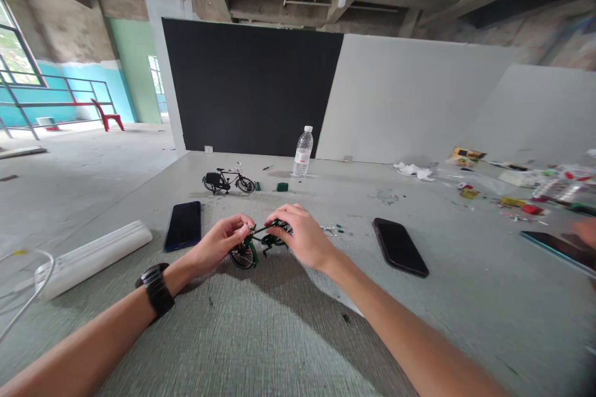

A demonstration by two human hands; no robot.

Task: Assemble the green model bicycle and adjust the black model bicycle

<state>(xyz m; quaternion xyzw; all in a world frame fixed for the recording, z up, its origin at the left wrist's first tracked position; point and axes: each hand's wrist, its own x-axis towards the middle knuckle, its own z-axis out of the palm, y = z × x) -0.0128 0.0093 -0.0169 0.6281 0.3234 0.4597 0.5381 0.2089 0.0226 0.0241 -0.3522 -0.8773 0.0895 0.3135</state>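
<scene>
A green miniature bicycle stands on the grey table between my two hands. My left hand, with a black watch on its wrist, pinches the bicycle near the handlebar at its front end. The fingers of my right hand wrap over the rear end, hiding part of the back wheel. Beyond my hands a black miniature bicycle stands upright. Beside it lie a small green case and another small green piece. Small clear and green parts lie just right of my right hand.
A dark phone and a white power strip lie left; another phone lies right. A water bottle stands at the back. At far right are wrappers, a teal-edged phone and another person's blurred hand.
</scene>
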